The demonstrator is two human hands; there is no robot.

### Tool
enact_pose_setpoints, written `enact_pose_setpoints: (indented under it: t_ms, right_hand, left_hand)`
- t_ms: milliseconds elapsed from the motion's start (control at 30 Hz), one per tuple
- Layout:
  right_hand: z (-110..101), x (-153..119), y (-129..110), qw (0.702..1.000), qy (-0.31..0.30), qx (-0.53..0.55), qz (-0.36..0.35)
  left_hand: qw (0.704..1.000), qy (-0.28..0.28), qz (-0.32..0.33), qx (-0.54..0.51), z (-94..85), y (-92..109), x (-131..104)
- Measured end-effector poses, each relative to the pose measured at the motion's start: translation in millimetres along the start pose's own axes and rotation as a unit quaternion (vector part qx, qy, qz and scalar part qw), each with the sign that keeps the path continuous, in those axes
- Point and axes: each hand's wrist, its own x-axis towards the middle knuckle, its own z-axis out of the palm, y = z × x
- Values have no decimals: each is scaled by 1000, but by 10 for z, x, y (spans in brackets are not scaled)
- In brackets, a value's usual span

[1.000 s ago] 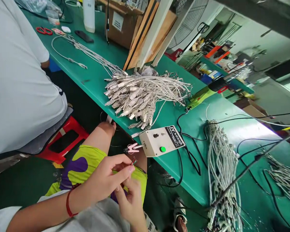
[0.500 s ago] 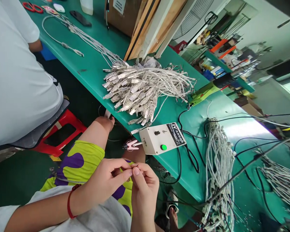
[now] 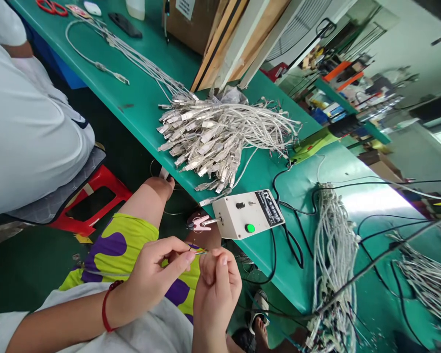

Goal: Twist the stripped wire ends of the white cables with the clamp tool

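Observation:
Between the thumb and index finger of my left hand [image 3: 159, 269], which wears a red bracelet, thin coloured wires [image 3: 200, 252] stick out to the right. My right hand [image 3: 218, 282] is just beside the wire tips, its fingers curled and thumb pressed to the index finger; whatever it may pinch is too small to see. Beyond both hands, at the table's edge, a white control box [image 3: 230, 223] with a green button carries a pink clip [image 3: 200, 223] on its shaft.
A heap of grey USB cables [image 3: 213, 132] covers the green table [image 3: 132, 110]. Cable bundles [image 3: 334, 235] and black cords lie at right, near a green-handled tool [image 3: 312, 144]. A person in white [image 3: 33, 132] sits at left on a red stool [image 3: 95, 196].
My hands have drawn slightly apart, the right one moving off the wire tips, so more coloured wire shows. The person at left has shifted.

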Motion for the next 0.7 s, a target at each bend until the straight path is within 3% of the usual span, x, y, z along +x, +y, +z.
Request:
enact_pose_setpoints:
  t_ms: [133,267,500,700]
  right_hand:
    - [-29,4,28,998,-36,-57,14]
    - [-57,-10,63,996,-29,-83,27]
    - [-77,38,52,995,-13,-100,18]
    - [-39,35,81,993,-45,-111,13]
  left_hand:
    - [1000,-10,6,7,-5,34,33]
    - [999,-42,0,34,-4,51,53]
    - [968,-39,119,216,-58,22,15]
    - [978,-17,108,175,-84,-47,-34]
